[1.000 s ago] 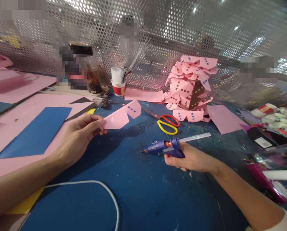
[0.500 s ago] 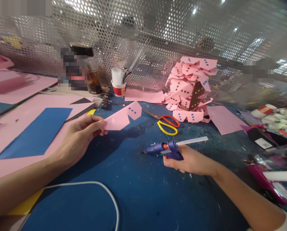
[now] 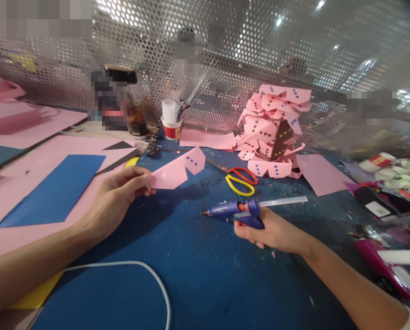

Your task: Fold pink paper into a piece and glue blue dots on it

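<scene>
Between thumb and fingers, my left hand [image 3: 122, 197] pinches the left end of a pink paper piece [image 3: 173, 174], which has a notch and small blue squares near its far end. My right hand [image 3: 270, 231] is wrapped round the handle of a blue glue gun [image 3: 232, 210]. The gun's nozzle points left, below the paper and apart from it, and a clear glue stick [image 3: 283, 200] juts from its back. Scissors [image 3: 241, 181] with red and yellow handles lie behind the gun. A heap of pink cut pieces [image 3: 270, 128] stands at the back.
A blue sheet [image 3: 53, 190] lies on pink paper [image 3: 122, 144] at the left. A white cable [image 3: 150, 270] curves across the front of the blue table [image 3: 205, 284]. At the back stand a cup [image 3: 171, 128] and a jar [image 3: 136, 110]. A magenta device [image 3: 386, 266] lies at the right.
The view has shifted slightly. The glue gun has tilted a little in my right hand, its glue stick now reaching farther right. My left hand keeps the same hold on the pink paper.
</scene>
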